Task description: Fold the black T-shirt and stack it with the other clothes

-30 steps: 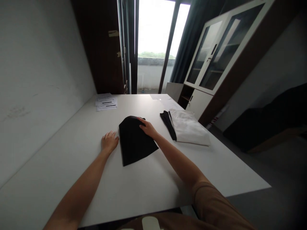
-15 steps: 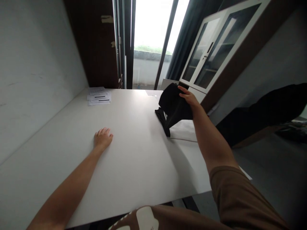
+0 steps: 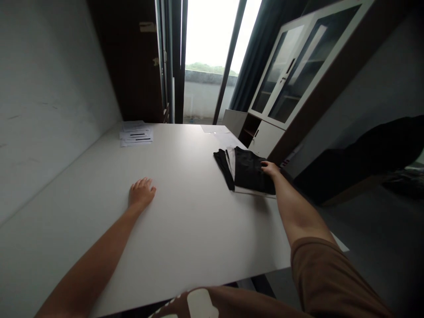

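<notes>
My left hand lies palm down on the white table, its fingers spread, holding nothing. Over at the table's right side, my right hand is closed on the far-right part of a folded black cloth, which looks like a garment. This cloth rests flat on a small stack. Beneath it a pale folded cloth shows at the left and along the front edge. Another black folded cloth sticks out farther left. The fingertips of my right hand are partly hard to make out against the dark fabric.
Several papers lie by the wall at the back left. White sheets are near the far right corner. A glass-door cabinet stands beyond the table's right side, and a dark bulky shape is at the far right.
My right hand has brought the lifted, drooping black cloth down and nearer, so it now lies flat on the stack. My left hand has stayed in place.
</notes>
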Available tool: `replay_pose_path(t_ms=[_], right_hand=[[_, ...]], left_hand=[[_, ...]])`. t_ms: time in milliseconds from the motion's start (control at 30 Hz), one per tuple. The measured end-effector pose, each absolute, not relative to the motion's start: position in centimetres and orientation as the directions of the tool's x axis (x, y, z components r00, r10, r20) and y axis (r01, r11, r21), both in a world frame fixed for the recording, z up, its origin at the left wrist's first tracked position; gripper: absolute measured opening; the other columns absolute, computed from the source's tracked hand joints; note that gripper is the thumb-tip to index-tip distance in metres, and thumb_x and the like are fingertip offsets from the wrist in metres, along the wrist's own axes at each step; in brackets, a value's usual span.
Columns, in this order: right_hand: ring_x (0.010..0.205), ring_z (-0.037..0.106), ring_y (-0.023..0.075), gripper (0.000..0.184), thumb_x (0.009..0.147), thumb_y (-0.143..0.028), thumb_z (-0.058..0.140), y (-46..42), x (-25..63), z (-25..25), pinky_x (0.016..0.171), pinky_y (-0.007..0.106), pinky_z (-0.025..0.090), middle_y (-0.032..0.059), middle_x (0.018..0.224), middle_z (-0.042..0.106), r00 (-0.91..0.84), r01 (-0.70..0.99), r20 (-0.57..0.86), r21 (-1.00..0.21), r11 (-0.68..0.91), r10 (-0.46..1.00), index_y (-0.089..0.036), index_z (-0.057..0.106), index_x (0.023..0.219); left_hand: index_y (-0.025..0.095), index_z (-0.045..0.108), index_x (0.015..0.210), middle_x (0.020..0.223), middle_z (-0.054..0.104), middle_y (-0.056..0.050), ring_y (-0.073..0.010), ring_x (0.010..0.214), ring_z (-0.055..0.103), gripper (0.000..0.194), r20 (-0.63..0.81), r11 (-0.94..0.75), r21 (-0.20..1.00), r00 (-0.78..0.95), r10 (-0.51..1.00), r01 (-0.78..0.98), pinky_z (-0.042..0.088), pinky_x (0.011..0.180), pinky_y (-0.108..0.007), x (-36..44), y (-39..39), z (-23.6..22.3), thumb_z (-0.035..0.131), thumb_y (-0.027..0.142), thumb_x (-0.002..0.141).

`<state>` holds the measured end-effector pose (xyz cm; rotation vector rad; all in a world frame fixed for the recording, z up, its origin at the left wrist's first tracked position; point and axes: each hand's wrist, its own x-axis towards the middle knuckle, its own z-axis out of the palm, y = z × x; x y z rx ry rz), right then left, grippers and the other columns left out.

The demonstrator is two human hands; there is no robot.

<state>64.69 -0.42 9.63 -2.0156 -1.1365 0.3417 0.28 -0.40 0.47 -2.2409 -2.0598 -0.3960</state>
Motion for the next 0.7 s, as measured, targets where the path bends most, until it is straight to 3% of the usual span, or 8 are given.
replay_pose_path(t_ms=[167, 300, 367, 467, 600, 700], right_hand=[[0.104, 0.068, 0.0244, 0.047, 0.079, -0.025, 0.065, 1.7, 66.9, 9.8, 0.099, 0.037, 0.052, 0.0082, 0.110, 0.075, 0.450, 0.758, 0.322, -0.631, -0.165, 0.833, -0.017, 0.073, 0.124], [0.112, 0.065, 0.0275, 0.054, 0.078, -0.022, 0.065, 2.1, 69.3, 9.0, 0.102, 0.039, 0.050, 0.0147, 0.124, 0.070, 0.472, 0.818, 0.231, -0.475, -0.325, 0.851, -0.014, 0.070, 0.131], [0.122, 0.060, 0.0309, 0.054, 0.079, -0.025, 0.066, 1.8, 69.5, 8.3, 0.106, 0.040, 0.047, 0.0191, 0.138, 0.060, 0.525, 0.819, 0.193, -0.381, -0.430, 0.829, -0.014, 0.069, 0.132], [0.138, 0.046, 0.0357, 0.049, 0.087, -0.034, 0.063, 1.7, 67.9, 7.7, 0.113, 0.046, 0.040, 0.0204, 0.154, 0.042, 0.565, 0.821, 0.281, -0.286, -0.494, 0.776, -0.015, 0.069, 0.132], [0.143, 0.039, 0.0318, 0.054, 0.098, -0.042, 0.048, 2.8, 62.8, 7.3, 0.118, 0.044, 0.033, 0.0186, 0.155, 0.042, 0.377, 0.925, 0.390, -0.205, -0.319, 0.840, -0.014, 0.058, 0.144], [0.143, 0.039, 0.0309, 0.065, 0.101, -0.053, 0.040, 3.2, 58.1, 6.2, 0.118, 0.045, 0.032, 0.0189, 0.156, 0.041, 0.295, 0.952, 0.275, -0.162, -0.258, 0.915, -0.015, 0.046, 0.153]], left_hand=[[0.019, 0.060, 0.142, 0.152, 0.053, -0.011, -0.0289, 0.140, 0.045, 0.051, 0.245, -0.111, 0.115, 0.080, 0.966, 0.987, 0.031, 0.117, -0.044, 0.0, -0.3, 0.0, 0.045, 0.039, 0.097], [0.020, 0.060, 0.141, 0.153, 0.053, -0.011, -0.0286, 0.140, 0.045, 0.050, 0.248, -0.101, 0.124, 0.067, 0.966, 0.987, 0.031, 0.117, -0.045, 0.0, -0.4, -0.1, 0.045, 0.039, 0.097], [0.020, 0.060, 0.141, 0.153, 0.053, -0.011, -0.0286, 0.140, 0.045, 0.050, 0.248, -0.101, 0.127, 0.067, 0.966, 0.987, 0.031, 0.117, -0.045, 0.1, -0.5, 0.0, 0.045, 0.038, 0.097], [0.019, 0.060, 0.141, 0.152, 0.053, -0.011, -0.0290, 0.139, 0.045, 0.050, 0.248, -0.102, 0.125, 0.069, 0.966, 0.987, 0.031, 0.117, -0.046, 0.2, -0.4, 0.1, 0.046, 0.038, 0.097], [0.018, 0.059, 0.142, 0.152, 0.053, -0.012, -0.0295, 0.139, 0.045, 0.051, 0.261, -0.109, 0.125, 0.073, 0.963, 0.986, 0.031, 0.117, -0.046, 0.2, -0.2, -0.2, 0.045, 0.038, 0.097], [0.018, 0.059, 0.142, 0.152, 0.053, -0.012, -0.0298, 0.138, 0.045, 0.051, 0.277, -0.118, 0.118, 0.082, 0.957, 0.986, 0.031, 0.117, -0.046, 0.1, 0.0, -0.4, 0.045, 0.038, 0.097]])
